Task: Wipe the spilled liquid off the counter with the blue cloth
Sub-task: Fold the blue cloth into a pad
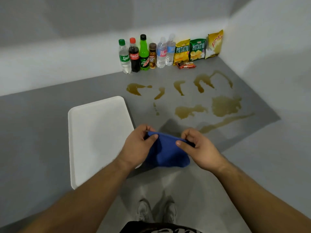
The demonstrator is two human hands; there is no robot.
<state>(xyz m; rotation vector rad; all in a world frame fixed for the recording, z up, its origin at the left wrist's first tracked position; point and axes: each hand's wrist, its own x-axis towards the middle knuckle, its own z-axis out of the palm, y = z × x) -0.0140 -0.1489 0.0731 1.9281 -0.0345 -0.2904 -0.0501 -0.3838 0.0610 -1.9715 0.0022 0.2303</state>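
Blue cloth (165, 153) is pinched at its top edge by fingers of left hand (138, 147) & right hand (196, 148); spilled liquid (223, 106) is spread beyond fingertips, untouched.

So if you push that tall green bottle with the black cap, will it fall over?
Probably, if pushed near the cap: the green bottle is tall and narrow, so it likely tips easily. It looks full, so a low push might just slide it. Tipping sideways, it would likely knock the cola bottle standing right beside it.
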